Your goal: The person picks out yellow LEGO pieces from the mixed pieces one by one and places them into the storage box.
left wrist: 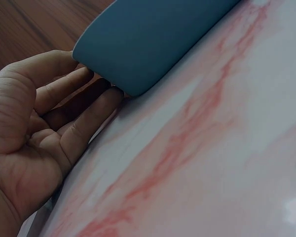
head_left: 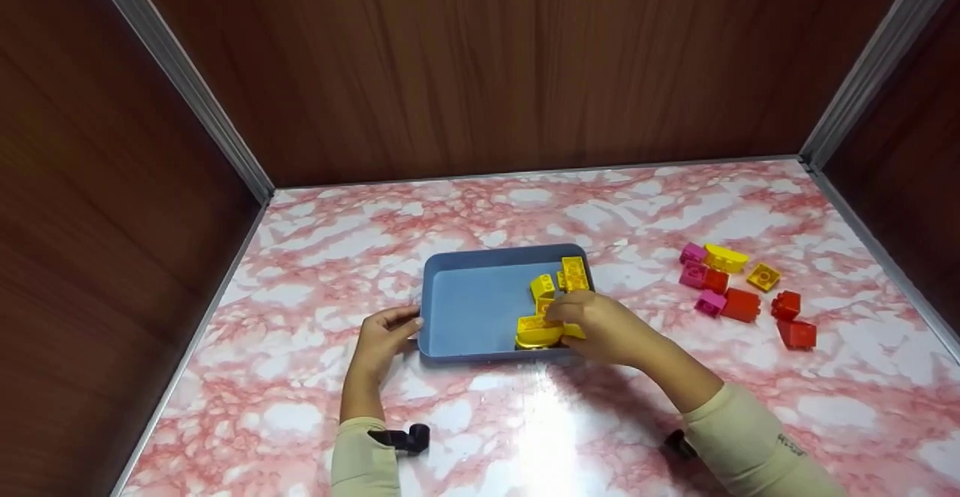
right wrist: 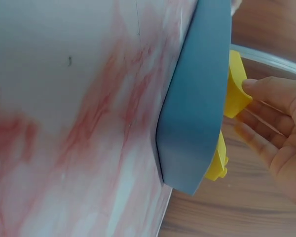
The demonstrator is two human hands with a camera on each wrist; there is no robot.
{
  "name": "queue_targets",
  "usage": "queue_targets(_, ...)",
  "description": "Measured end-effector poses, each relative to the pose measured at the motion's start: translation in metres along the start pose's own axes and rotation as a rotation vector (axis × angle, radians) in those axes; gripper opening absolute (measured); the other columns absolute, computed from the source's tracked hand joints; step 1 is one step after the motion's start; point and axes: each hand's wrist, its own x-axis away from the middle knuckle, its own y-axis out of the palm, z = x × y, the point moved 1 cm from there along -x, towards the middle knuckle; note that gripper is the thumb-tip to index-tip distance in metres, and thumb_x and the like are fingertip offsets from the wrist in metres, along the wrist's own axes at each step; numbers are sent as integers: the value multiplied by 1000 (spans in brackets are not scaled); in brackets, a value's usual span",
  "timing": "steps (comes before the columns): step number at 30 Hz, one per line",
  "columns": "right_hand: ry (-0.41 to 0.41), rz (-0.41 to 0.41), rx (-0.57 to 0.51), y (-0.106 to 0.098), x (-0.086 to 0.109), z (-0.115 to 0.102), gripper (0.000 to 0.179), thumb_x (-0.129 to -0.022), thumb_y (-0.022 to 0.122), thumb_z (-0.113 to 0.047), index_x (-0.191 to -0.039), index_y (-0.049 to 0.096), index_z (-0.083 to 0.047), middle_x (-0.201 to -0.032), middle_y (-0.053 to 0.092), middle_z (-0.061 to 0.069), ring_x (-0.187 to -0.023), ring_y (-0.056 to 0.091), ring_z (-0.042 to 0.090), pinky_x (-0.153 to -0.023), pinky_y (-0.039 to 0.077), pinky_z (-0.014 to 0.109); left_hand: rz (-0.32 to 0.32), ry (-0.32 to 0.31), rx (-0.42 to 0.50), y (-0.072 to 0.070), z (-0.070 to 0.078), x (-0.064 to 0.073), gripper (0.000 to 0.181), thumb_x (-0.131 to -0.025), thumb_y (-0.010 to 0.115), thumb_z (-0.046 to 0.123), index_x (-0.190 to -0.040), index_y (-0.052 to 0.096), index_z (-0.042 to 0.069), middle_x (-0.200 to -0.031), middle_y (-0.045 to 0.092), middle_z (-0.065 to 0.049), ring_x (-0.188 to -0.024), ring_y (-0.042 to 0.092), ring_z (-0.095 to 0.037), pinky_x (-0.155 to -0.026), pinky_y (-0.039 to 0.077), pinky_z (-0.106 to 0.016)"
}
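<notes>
A grey-blue tray [head_left: 465, 258] lies on the table with several yellow toy bricks [head_left: 574, 272] along its right side. My right hand [head_left: 604, 328] reaches over the tray's right end. Between its thumb and fingers it pinches a curved yellow brick [right wrist: 237, 91], which shows above the tray wall in the right wrist view. Another yellow brick [right wrist: 217, 160] pokes over the rim below it. My left hand [head_left: 382, 339] touches the tray's left end. In the left wrist view, its fingers [left wrist: 96, 111] extend against the outer wall of the tray.
To the right of the tray lie loose bricks: pink ones [head_left: 709, 303], red ones [head_left: 741, 306], a curved yellow one [head_left: 725, 258] and a square yellow one [head_left: 763, 276]. Wood-look panels [head_left: 487, 70] enclose the marbled table [head_left: 337, 257] at the back and sides.
</notes>
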Motion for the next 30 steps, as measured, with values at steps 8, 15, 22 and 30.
queue_targets(8,40,57,-2,-15,18,10,32,-73,80,6,-102,70,1,-103,68,11,-97,62,28,-85,56,44,-8,3,1,0,2,1,32,-86,69,-4,-115,63,-14,-103,68,-16,-82,66,-20,-71,61,-34)
queue_targets(15,135,105,-1,-25,39,22,26,-76,79,2,-100,70,0,-102,68,9,-98,62,29,-88,55,47,0,-10,14,1,1,2,32,-85,70,-5,-115,64,-13,-104,68,-16,-82,67,-20,-71,60,-35)
queue_targets(22,243,160,-13,-39,65,40,28,-76,78,5,-102,71,-3,-102,69,7,-100,63,28,-88,54,48,-11,-6,22,1,-1,1,33,-85,70,-4,-115,63,-14,-104,68,-18,-81,67,-21,-72,61,-35)
queue_targets(30,213,375,135,-55,101,78,28,-68,78,13,-92,70,0,-93,68,10,-90,63,28,-81,51,34,-13,14,6,0,-1,-1,33,-85,70,-4,-115,62,-16,-105,67,-18,-82,67,-19,-70,61,-34)
